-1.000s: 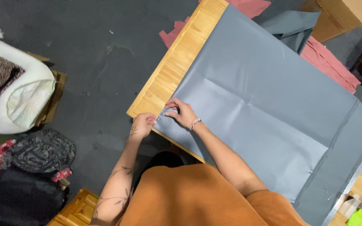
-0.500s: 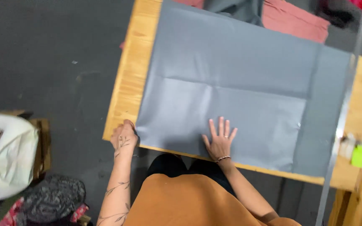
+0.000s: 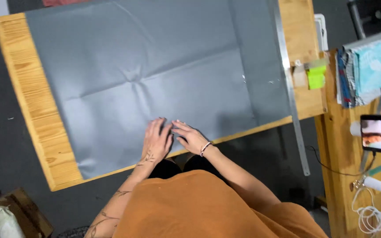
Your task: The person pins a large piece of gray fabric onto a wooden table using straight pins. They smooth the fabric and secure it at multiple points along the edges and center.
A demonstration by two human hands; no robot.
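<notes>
One grey sheet (image 3: 155, 70), one wooden table (image 3: 31, 105), one metal ruler (image 3: 293, 101), one phone (image 3: 373, 133), two hands.

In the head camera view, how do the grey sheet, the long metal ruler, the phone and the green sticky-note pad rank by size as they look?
Largest to smallest, as they look:
1. grey sheet
2. long metal ruler
3. phone
4. green sticky-note pad
The phone and pad look close in size, so their order is unsure.

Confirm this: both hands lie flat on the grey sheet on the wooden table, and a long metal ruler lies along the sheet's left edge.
Wrong side. In the head view the ruler lies along the right edge of the grey sheet. The left hand and right hand do lie flat on it, on the wooden table.
</notes>
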